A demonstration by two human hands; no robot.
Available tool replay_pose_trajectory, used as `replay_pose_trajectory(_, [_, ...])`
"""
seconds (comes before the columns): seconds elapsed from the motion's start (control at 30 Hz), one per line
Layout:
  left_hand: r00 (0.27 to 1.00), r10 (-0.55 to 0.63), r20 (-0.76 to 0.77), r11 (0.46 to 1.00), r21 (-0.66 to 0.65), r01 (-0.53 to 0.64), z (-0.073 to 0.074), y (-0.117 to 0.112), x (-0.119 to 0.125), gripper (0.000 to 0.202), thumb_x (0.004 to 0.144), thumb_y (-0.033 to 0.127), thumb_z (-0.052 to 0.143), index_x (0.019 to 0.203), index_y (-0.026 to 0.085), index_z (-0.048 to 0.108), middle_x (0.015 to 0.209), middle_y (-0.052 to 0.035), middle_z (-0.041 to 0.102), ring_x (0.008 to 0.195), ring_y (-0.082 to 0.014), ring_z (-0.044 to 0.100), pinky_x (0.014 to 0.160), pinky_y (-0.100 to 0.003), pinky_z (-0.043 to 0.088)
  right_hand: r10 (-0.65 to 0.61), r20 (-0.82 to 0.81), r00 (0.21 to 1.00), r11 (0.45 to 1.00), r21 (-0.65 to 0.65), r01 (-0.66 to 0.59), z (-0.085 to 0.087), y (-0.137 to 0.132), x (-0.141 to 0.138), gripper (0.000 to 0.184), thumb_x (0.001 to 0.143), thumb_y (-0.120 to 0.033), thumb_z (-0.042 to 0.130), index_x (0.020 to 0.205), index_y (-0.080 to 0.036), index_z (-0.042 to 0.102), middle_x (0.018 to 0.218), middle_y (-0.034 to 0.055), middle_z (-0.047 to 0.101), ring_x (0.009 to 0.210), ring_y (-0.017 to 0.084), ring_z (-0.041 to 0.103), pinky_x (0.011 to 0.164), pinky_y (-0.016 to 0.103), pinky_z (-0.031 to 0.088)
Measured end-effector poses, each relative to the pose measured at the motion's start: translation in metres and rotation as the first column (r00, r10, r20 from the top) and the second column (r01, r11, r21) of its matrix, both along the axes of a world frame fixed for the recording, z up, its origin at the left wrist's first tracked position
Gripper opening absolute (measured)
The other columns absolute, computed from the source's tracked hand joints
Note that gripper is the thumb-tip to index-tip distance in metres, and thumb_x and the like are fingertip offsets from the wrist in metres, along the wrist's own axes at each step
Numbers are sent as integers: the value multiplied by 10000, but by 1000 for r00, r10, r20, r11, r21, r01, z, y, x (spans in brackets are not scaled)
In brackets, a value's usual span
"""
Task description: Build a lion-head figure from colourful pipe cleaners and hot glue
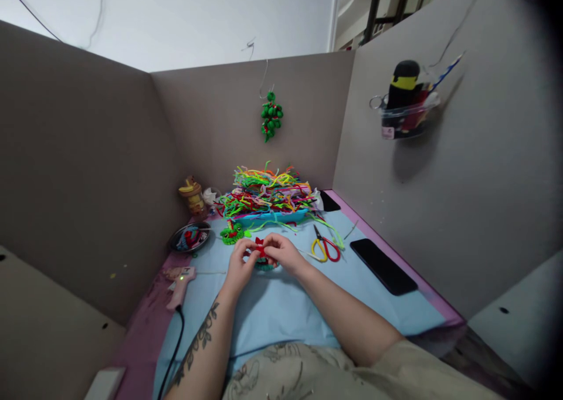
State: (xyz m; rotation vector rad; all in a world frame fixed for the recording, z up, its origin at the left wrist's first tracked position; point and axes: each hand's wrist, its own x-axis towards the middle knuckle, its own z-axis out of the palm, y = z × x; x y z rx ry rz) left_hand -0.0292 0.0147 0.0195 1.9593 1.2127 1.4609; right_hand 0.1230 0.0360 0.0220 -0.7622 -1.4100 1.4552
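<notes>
Between my fingertips is a small red and teal pipe-cleaner figure (260, 248), its lower part hanging just above the blue cloth. My left hand (243, 259) pinches it from the left, and my right hand (284, 253) is closed on its other side. Fingers cover much of the piece. Just behind my left hand lies a green fuzzy pipe-cleaner figure (232, 233). To the right of my right hand rest scissors (325, 248) with one yellow and one red handle loop.
A blue tray (281, 217) heaped with colourful pipe cleaners stands at the back. Left are a bowl (190, 237) and a corded glue gun (181, 285). A black phone (383, 266) lies right. Partitions enclose the table; a green ornament (271, 117) and a plastic holder (409, 115) hang there.
</notes>
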Motion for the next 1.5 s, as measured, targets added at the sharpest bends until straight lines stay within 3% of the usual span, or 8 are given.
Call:
replay_pose_trajectory(0.73, [1000, -4, 9, 1000, -13, 4, -3, 1, -1, 64, 800, 228, 548, 824, 187, 590, 888, -37, 542, 851, -155, 537, 682, -244, 456, -1, 15, 1000, 1000, -2, 1, 3, -1, 0, 71, 679, -190, 525, 750, -189, 528, 462, -83, 498, 354, 73, 441, 331, 159, 346])
replay_pose_trajectory(1.0, [990, 41, 135, 996, -82, -30, -9, 2, 1, 326, 767, 243, 587, 1081, 212, 505, 951, -42, 571, 877, -162, 562, 712, -274, 461, 0, 15, 1000, 1000, -8, 0, 3, -1, 0, 68, 683, -188, 526, 751, -193, 529, 466, -83, 499, 358, 74, 443, 333, 160, 345])
replay_pose_trajectory(1.2, [993, 25, 112, 998, -66, -18, -6, 2, 1, 268, 773, 231, 579, 1035, 206, 524, 949, -45, 573, 842, -155, 565, 705, -277, 469, -6, 24, 1000, 1000, -7, 6, 3, -1, 0, 75, 681, -197, 532, 755, -192, 526, 475, -82, 498, 363, 75, 446, 334, 161, 344])
replay_pose_trajectory(1.33, [1000, -9, 29, 1000, -11, 9, -3, 1, -1, 94, 799, 230, 546, 879, 197, 582, 917, -44, 552, 852, -157, 545, 696, -266, 462, 0, 24, 1000, 1000, -8, 0, 2, -1, 0, 73, 681, -201, 534, 753, -192, 526, 478, -81, 496, 364, 73, 442, 340, 161, 346])
replay_pose_trajectory(1.5, [1000, -17, 0, 1000, 18, 17, -2, 0, -1, 63, 803, 218, 536, 820, 195, 592, 884, -40, 549, 865, -160, 533, 688, -254, 456, 1, 20, 1000, 1000, -2, -1, 2, -1, 0, 76, 679, -191, 525, 755, -192, 523, 475, -82, 497, 366, 75, 444, 341, 162, 350])
